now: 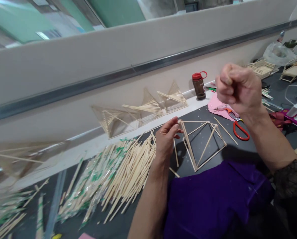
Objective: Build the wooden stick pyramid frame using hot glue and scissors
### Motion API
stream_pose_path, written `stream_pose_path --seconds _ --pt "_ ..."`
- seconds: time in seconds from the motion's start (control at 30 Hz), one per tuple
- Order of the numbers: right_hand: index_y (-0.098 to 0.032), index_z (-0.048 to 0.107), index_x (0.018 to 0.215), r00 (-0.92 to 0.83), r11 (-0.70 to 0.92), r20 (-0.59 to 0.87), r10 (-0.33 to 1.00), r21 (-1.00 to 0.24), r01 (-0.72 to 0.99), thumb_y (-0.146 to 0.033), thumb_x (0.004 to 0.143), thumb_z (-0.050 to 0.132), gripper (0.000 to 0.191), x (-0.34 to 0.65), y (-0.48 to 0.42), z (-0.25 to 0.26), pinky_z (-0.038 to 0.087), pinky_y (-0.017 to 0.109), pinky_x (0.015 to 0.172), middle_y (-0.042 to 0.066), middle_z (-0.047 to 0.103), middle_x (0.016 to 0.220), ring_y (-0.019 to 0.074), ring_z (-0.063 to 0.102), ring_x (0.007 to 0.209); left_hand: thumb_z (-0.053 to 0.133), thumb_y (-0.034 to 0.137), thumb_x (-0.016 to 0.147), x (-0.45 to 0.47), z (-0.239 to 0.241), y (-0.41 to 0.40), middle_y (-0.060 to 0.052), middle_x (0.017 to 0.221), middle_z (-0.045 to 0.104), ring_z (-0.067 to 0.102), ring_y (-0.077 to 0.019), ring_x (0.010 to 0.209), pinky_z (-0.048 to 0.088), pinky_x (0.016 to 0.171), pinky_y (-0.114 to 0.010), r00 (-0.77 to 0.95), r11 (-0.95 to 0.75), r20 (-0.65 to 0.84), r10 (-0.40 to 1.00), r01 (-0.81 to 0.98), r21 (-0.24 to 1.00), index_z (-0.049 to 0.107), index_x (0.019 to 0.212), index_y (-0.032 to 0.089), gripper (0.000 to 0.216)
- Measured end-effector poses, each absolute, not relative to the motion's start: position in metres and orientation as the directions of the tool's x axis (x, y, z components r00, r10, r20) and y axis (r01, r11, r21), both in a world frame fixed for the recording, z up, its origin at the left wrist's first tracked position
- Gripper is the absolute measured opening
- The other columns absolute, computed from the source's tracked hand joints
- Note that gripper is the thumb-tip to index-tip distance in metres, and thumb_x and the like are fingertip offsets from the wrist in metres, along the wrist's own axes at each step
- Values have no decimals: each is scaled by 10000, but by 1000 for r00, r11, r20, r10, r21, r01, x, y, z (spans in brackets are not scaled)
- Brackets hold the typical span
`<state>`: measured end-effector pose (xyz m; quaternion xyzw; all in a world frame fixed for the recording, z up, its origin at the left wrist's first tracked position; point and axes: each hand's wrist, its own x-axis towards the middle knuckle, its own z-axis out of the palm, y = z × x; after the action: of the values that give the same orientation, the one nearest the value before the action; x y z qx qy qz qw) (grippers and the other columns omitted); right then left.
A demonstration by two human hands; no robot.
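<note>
A frame of thin wooden sticks (205,142) stands on the dark table in front of me, joined at its corners with whitish blobs. My left hand (166,137) is at its upper left corner, thumb and fingers closed on the joint there. Raised above the table to the right, away from the frame, is my right hand (239,88). Its fingers are curled into a fist, and whatever is inside, if anything, is hidden. One loose stick (225,130) lies just right of the frame.
Loose chopsticks (132,174) and wrapped chopsticks (96,176) lie left. Finished stick models (148,105) line the wall, near a red-capped bottle (199,87). Right are red-handled scissors (241,131), pink sheet (216,104) and a glue gun (296,108). Purple cloth (213,199) lies in front.
</note>
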<state>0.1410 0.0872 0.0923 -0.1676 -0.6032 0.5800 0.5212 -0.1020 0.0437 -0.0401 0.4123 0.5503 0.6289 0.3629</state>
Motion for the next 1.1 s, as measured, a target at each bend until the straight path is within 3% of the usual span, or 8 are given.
stream_pose_path --seconds 0.07,0.17,0.33,0.43,0.6,0.8,1.1 --pt "-182 285 552 -446 287 482 754 -853 -436 -436 875 588 511 135 91 80 136 188 379 -88 277 462 6 177 398 798 318 640 -103 -41 44 -105 1036 774 666 -111 605 435 482 -198 -404 -141 126 906 -7 990 768 1058 182 440" --pt "-211 322 552 -436 317 555 708 -802 -506 -438 835 641 482 126 93 64 195 179 341 -84 284 471 27 233 389 786 310 658 -104 -40 44 -100 1051 769 672 -112 628 440 492 -197 -389 -164 153 909 6 986 769 1046 188 407" --pt "-169 614 703 -500 373 515 697 -855 -362 -417 838 673 288 112 87 48 352 185 422 -17 600 640 40 457 481 783 303 677 -105 -39 44 -92 1095 766 674 -117 655 446 498 -201 -333 -192 203 921 68 979 775 1062 213 395" --pt "-153 697 784 -566 380 498 657 -867 -322 -358 788 717 206 101 84 41 388 183 455 -4 667 699 44 509 517 782 339 692 -106 -40 45 -62 899 775 659 -130 635 438 488 -207 -313 -196 225 923 123 973 794 999 203 336" --pt "-134 665 692 -566 452 515 643 -853 -262 -271 731 737 160 84 87 30 391 184 464 -22 617 610 49 492 515 778 345 677 -105 -39 46 -11 620 696 619 -130 569 413 460 -202 -330 -206 244 912 146 968 804 887 184 266" --pt "-149 586 677 -579 490 490 652 -855 -171 -360 768 742 278 74 89 38 381 180 469 -44 548 572 51 482 520 753 314 686 -101 -35 45 -5 619 703 613 -117 552 419 475 -203 -343 -200 245 907 163 966 798 815 181 190" --pt "-145 621 735 -568 507 474 673 -855 -113 -453 822 736 340 65 70 61 372 173 497 -25 542 632 54 511 589 759 297 677 -101 -37 48 3 580 688 625 -114 532 422 468 -200 -350 -212 258 901 165 963 782 737 191 124"
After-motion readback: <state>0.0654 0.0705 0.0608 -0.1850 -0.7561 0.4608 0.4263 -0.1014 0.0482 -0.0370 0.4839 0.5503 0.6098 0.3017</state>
